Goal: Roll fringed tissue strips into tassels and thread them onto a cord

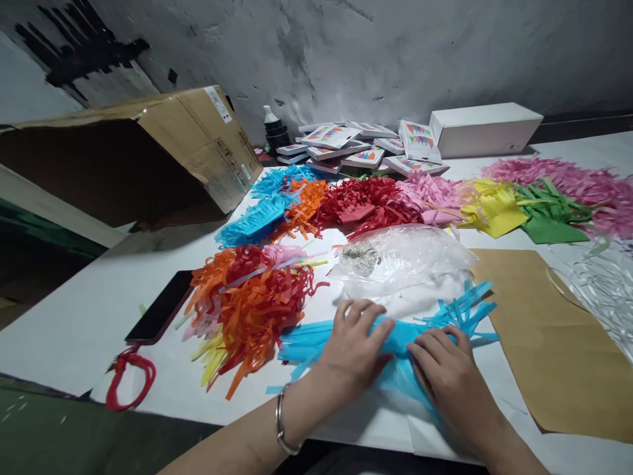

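A sheet of blue fringed tissue paper (309,340) lies across the white table in front of me, cut strips fanning out at both ends. On its left part rests my left hand (357,340), fingers bent and gripping the paper. Close by, my right hand (445,363) has its fingers curled over the paper's near middle. My fingers hide part of the folded centre. Left of the paper sits a heap of orange and red tissue tassels (262,303). Behind my hands is a clear plastic bag (410,254) with a small tangled bundle (361,257).
A phone (161,307) with a red strap lies left, near an open cardboard box (198,145). Colourful tassels (366,201), flat packages (341,145) and a white box (484,128) line the back. Brown paper (558,356) and white cord (593,284) lie right.
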{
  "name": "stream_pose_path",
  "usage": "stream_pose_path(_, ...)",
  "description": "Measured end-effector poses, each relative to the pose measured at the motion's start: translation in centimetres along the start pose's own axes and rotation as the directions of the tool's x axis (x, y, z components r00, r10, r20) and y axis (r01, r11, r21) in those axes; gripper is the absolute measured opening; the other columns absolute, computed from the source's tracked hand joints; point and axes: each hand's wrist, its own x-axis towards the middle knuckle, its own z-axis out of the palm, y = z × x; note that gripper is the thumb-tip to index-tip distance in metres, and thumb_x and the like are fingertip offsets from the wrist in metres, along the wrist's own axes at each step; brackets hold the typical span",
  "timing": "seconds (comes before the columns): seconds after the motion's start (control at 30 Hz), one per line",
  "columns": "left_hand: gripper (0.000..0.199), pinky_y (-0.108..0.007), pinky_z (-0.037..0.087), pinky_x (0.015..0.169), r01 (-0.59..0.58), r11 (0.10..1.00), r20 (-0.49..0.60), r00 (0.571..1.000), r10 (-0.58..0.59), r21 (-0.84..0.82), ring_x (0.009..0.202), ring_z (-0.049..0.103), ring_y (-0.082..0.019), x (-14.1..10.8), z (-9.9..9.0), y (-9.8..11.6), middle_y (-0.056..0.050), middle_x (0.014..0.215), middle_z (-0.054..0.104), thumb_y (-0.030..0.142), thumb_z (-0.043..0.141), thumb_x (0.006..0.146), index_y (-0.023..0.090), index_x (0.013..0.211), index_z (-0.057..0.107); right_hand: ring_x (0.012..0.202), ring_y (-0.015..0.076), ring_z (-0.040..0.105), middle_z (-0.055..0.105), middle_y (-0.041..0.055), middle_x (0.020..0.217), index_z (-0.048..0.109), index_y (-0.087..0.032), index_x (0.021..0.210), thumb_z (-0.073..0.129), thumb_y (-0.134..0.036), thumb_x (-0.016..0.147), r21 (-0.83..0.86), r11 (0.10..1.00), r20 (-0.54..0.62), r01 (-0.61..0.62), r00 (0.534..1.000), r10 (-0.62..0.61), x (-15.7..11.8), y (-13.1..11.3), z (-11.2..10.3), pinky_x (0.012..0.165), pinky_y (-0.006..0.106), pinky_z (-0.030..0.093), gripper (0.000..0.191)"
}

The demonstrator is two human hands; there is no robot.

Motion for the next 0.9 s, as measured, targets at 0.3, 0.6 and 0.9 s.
stream_pose_path(0.3, 0.013, -0.048, 0.034, 0.106, -0.24, 0.969, -0.167, 0.954, 0.247, 0.064, 0.102, 0.059, -0.022, -1.9, 1.9, -0.6, -0.003, 0.1, 0.071, 0.01, 0.057, 0.097, 0.019, 0.101, 0.066, 0.097, 0.0238, 0.063, 0.073, 0.008, 0.095, 0.068, -0.016, 0.102, 0.036, -0.008, 0.1, -0.063, 0.992, 0.02, 0.11, 0.994, -0.109, -0.4, -0.9, 0.3, 0.107, 0.05, 0.031, 0.032)
stream_pose_path(0.6, 0.017, -0.046, 0.04, 0.094, -0.097, 0.986, -0.106, 0.991, 0.083, -0.133, 0.104, 0.057, -0.025, -4.2, 1.7, -1.5, -0.005, 0.109, 0.07, 0.015, 0.057, 0.098, 0.022, 0.107, 0.069, 0.1, 0.0233, 0.061, 0.072, 0.0066, 0.097, 0.066, -0.02, 0.092, 0.035, -0.013, 0.103, -0.064, 0.997, 0.054, 0.037, 0.998, -0.034, -1.6, 0.3, -0.2, 0.103, 0.048, 0.031, 0.034)
stream_pose_path(0.9, 0.02, -0.044, 0.044, 0.085, 0.255, 0.967, 0.18, 0.952, -0.246, -0.025, 0.1, 0.059, -0.027, -0.8, -0.1, -1.4, -0.008, 0.1, 0.065, 0.021, 0.056, 0.097, 0.017, 0.083, 0.07, 0.069, 0.0235, 0.053, 0.059, 0.0018, 0.067, 0.057, -0.022, 0.071, 0.052, -0.02, 0.099, -0.242, 0.968, 0.2, -0.062, 0.973, 0.112, 0.4, 2.2, 1.2, 0.071, 0.038, 0.028, 0.028)
